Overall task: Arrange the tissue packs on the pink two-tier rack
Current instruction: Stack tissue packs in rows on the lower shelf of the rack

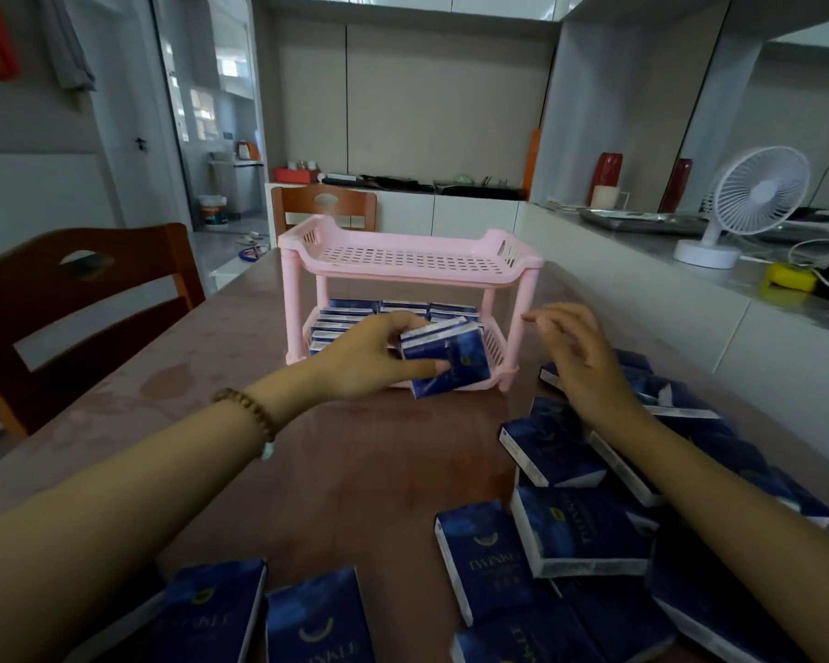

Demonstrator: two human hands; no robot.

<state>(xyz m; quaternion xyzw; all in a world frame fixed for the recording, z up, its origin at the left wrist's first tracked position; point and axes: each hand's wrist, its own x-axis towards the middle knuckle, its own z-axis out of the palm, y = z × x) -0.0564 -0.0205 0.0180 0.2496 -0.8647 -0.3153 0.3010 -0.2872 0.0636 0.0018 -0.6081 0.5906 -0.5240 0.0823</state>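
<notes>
Brown glossy table point(355, 471) with wet-looking patches on its surface. One wooden chair point(82, 289) stands at its left side, a second wooden chair point(324, 205) at the far end. Rear wall: recessed grey panels over a low white cabinet run point(451, 215) carrying a red box point(297, 174) and dark utensils. Right side: white counter point(642, 299) bearing a white desk fan point(757, 193), two red vases point(609, 172), a metal tray point(642, 220) and a yellow object point(788, 277) among cables. Left rear: open doorway point(216, 136), daylight beyond, a white bucket point(212, 210) and slippers point(250, 239) on pale floor. Grey garment point(65, 45) hangs at upper left.
</notes>
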